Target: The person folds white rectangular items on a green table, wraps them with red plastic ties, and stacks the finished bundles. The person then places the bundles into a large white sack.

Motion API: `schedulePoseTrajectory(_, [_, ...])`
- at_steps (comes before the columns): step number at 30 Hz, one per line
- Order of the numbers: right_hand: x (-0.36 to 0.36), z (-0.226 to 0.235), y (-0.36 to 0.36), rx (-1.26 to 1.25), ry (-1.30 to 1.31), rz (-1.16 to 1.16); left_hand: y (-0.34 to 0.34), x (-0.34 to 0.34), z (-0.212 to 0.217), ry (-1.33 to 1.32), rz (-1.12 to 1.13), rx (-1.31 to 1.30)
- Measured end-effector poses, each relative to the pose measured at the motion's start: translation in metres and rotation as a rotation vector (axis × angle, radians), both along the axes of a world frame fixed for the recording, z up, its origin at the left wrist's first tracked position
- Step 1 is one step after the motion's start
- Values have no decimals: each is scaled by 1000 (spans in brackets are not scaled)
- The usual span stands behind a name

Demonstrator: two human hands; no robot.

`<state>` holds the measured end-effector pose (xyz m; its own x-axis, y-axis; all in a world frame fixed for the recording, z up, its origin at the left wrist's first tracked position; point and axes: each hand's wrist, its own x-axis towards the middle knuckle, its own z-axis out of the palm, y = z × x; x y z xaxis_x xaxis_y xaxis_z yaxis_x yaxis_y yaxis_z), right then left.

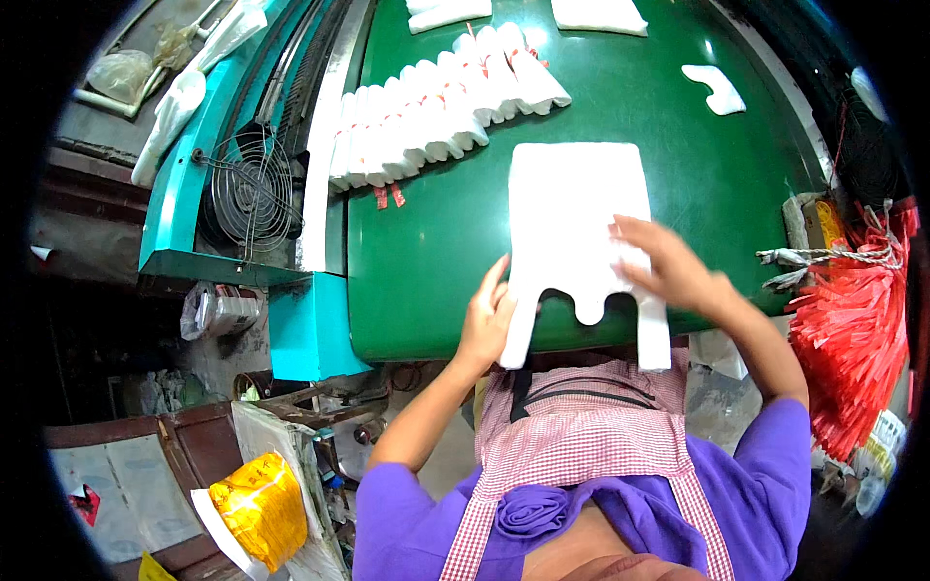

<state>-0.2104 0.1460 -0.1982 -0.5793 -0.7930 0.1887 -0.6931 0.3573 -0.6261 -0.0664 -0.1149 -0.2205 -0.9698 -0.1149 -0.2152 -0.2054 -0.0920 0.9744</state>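
A flat stack of white plastic vest-style bags [573, 215] lies on the green tabletop, its two handle strips and small middle tab pointing toward me. My left hand [484, 322] is against the left edge by the handle strip, fingers stretched out along the side; some fingertips are hidden by the bags. Across the right part of the stack lies my right hand [668, 266], slightly blurred, with its fingers spread and resting on or just over the plastic.
Rolled white bundles tied with red strips [426, 116] lie in a row at the far left of the green table [426, 261]. More white stacks [599, 15] sit at the back, and a white cut-off piece [717, 89] at right. Red plastic strips [852, 339] hang at the right edge; a wire-guarded fan [254, 189] stands left.
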Motion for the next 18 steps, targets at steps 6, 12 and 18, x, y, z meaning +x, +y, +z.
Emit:
schedulePoseTrajectory(6, [85, -13, 48, 381, 46, 95, -26, 47, -21, 305, -208, -456])
schedulePoseTrajectory(12, [81, -28, 54, 162, 108, 10, -35, 6, 5, 626, -592, -1019])
schedulePoseTrajectory(18, [55, -10, 36, -205, -67, 82, 9, -54, 5, 497, -425, -733])
